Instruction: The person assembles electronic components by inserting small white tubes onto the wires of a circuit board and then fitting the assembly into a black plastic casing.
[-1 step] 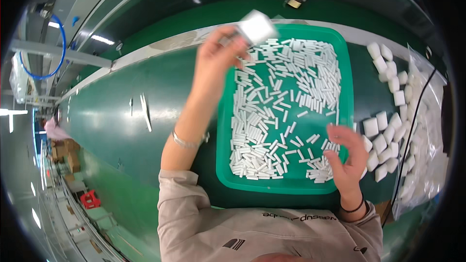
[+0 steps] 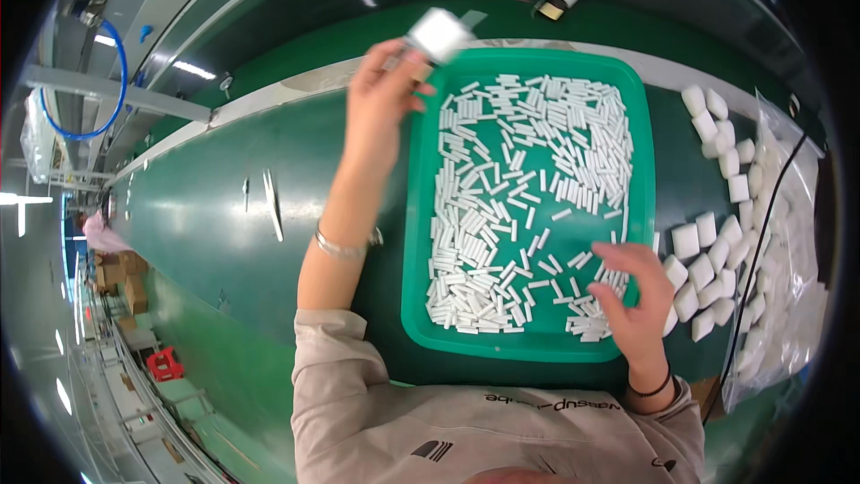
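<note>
A green plastic tray (image 2: pixel 528 350) lies in front of me, filled with several small white sticks (image 2: pixel 520 179). My left hand (image 2: pixel 381 99) is raised over the tray's far left corner and pinches a small white square block (image 2: pixel 439 36) between its fingertips. My right hand (image 2: pixel 632 296) rests with fingers spread on the sticks in the tray's near right corner; I see nothing gripped in it.
The tray sits on a green belt (image 2: pixel 224 215). Several white square blocks (image 2: pixel 708 251) lie to the right of the tray, beside a clear plastic bag (image 2: pixel 788 242) and a black cable (image 2: pixel 761 215). A small black-and-white object (image 2: pixel 557 0) sits beyond the tray.
</note>
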The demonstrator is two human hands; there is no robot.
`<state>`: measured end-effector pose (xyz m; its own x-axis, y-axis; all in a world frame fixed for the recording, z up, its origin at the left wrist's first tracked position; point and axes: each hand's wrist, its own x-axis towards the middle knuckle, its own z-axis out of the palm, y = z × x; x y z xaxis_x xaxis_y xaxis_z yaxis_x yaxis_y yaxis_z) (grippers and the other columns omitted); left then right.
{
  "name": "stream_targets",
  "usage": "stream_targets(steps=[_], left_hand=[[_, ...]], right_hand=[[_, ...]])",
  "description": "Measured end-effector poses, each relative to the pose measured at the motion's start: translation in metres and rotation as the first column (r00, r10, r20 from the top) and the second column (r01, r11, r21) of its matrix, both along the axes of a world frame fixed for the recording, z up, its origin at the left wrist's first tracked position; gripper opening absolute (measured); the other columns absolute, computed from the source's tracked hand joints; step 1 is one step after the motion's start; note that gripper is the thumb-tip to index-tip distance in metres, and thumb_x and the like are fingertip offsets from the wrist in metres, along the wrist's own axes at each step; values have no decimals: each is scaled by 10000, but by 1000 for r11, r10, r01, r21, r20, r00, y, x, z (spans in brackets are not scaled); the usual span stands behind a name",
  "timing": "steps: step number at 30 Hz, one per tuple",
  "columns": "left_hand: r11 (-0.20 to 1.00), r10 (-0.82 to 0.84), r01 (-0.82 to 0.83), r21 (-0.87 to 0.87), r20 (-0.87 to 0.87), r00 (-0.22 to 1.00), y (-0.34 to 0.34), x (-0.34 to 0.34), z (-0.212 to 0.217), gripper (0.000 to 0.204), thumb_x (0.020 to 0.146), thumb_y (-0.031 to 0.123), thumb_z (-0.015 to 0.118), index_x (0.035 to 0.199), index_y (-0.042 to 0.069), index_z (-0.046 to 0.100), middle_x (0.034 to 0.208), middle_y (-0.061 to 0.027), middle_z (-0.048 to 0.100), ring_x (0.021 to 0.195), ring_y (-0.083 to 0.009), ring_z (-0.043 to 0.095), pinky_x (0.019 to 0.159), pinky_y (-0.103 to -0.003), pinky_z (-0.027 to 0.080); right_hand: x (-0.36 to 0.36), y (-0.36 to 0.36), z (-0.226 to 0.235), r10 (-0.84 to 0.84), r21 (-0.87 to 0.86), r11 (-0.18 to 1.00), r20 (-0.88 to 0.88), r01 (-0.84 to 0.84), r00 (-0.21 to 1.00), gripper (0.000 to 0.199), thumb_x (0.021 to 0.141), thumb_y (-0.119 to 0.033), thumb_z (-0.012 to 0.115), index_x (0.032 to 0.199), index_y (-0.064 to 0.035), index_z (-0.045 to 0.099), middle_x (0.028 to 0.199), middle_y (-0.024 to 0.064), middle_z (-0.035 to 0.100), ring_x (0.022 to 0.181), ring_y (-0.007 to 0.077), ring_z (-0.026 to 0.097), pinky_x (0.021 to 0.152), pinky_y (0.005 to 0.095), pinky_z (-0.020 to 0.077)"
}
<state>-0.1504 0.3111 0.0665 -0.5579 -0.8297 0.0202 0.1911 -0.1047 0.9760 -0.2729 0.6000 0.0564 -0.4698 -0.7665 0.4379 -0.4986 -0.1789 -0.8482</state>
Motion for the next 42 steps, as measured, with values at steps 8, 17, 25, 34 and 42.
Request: stream_targets(steps=[8,17,25,34,42], left_hand=[[908,409,-417,44,129,904,-142,59,-44,384,773,149,635,1110,73,467,881,-56,544,676,-149,549,487,-247,441],[726,659,-670,-154,-119,742,-154,65,-69,866,807,131,579,1348,104,-96,1391,-174,-31,1148,-292,370,858,-404,452],[661,682,-615,-431,3,731,-141,62,-63,612,829,158,560,1298,7,196,1329,-159,196,1026,-217,461,803,-322,452],[239,841,-33,-970,190,506,-176,79,-82,444,783,190,592,1174,30,454,1175,-156,454,1093,-279,424,876,-357,377],[77,888,432,-899,259,380,-227,52,-67,510,788,120,523,1273,171,373,1302,-106,377,1186,-293,358,948,-368,344]], right_hand=[[1,-6,3,243,334,932,-293,-139,925,296,567,-125,713,839,-70,610,844,28,591,694,211,519,587,292,438],[-6,-1,4,335,403,894,-311,-196,889,384,538,-200,718,894,-98,615,872,-8,554,753,186,487,622,298,418],[-10,9,17,482,607,766,-324,-212,814,533,502,-236,729,998,-115,579,895,0,481,846,166,437,698,304,333],[-7,6,-2,419,543,830,-457,-128,785,343,619,-270,678,919,-136,583,800,-27,491,772,145,473,675,279,366],[-6,6,2,388,488,859,-421,-156,820,337,638,-248,678,919,-101,564,777,-3,489,730,168,490,617,296,415]])
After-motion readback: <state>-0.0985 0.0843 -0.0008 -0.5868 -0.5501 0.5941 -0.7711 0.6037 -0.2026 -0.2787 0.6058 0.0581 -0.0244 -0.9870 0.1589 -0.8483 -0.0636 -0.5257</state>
